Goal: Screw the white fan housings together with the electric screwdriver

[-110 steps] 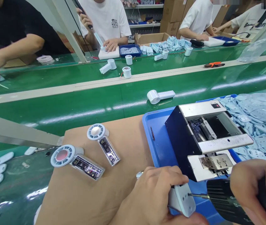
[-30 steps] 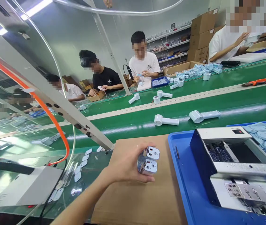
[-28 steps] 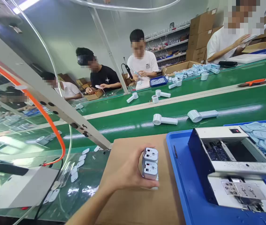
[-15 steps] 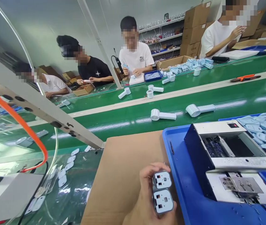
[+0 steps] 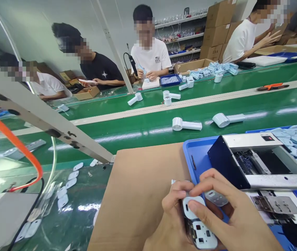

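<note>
joining since earlier: right hand [image 5: 232, 219] fingers pinch end cap [image 5: 193, 203]; left hand [image 5: 171, 218] still clamps handles [image 5: 202, 237].

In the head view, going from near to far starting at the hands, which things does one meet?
Left hand holding pale blue plastic handles, brown cardboard sheet, white handheld fan on the green conveyor belt, small blue tray of parts, stacked brown cardboard boxes.

The brown cardboard mat [image 5: 138, 195] lies bare to the left of both hands, so there is free passage. To the right, the metal feeder machine [image 5: 255, 164] fills the blue tray [image 5: 190, 153]. A slanted frame beam [image 5: 46, 122] blocks the far left.
</note>
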Available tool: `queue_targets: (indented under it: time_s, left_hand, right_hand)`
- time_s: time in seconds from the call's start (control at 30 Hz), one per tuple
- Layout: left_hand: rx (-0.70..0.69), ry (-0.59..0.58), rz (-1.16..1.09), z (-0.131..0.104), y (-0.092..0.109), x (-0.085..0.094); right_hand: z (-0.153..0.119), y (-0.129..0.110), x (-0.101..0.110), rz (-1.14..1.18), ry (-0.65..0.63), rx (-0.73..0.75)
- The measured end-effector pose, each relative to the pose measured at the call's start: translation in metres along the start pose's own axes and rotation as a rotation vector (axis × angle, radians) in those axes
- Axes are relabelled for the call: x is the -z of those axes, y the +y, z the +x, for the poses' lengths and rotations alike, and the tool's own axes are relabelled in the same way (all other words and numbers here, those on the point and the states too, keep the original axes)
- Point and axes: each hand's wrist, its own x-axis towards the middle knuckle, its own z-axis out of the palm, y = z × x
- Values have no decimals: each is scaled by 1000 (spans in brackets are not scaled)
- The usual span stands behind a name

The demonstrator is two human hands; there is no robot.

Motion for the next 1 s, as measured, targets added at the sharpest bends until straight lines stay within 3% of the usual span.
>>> queue_targets:
  time_s: [0.17, 0.27, 0.37, 0.53, 0.73, 0.87, 1.0]
  left_hand:
    - [56, -21, -72, -3, 2, -8]
    - [8, 34, -63, 3, 5, -15]
    - [-11, 64, -49, 15, 15, -14]
    - [-5, -52, -62, 45, 42, 7]
    - [-138, -66, -152, 57, 46, 15]
    - [-161, -89, -85, 51, 39, 18]
    - [-190, -8, -56, 47, 32, 16]
  right_hand:
    - [-3, 21, 14, 158, -240, -324]
    - [-3, 33, 27, 263, -398, -377]
    - [1, 32, 26, 280, -308, -372]
    - [5, 17, 7, 336, -80, -268]
    - [2, 20, -3, 255, -39, -236]
    - [1, 44, 11, 430, -73, -170]
    - [-8, 57, 39, 451, -102, 38]
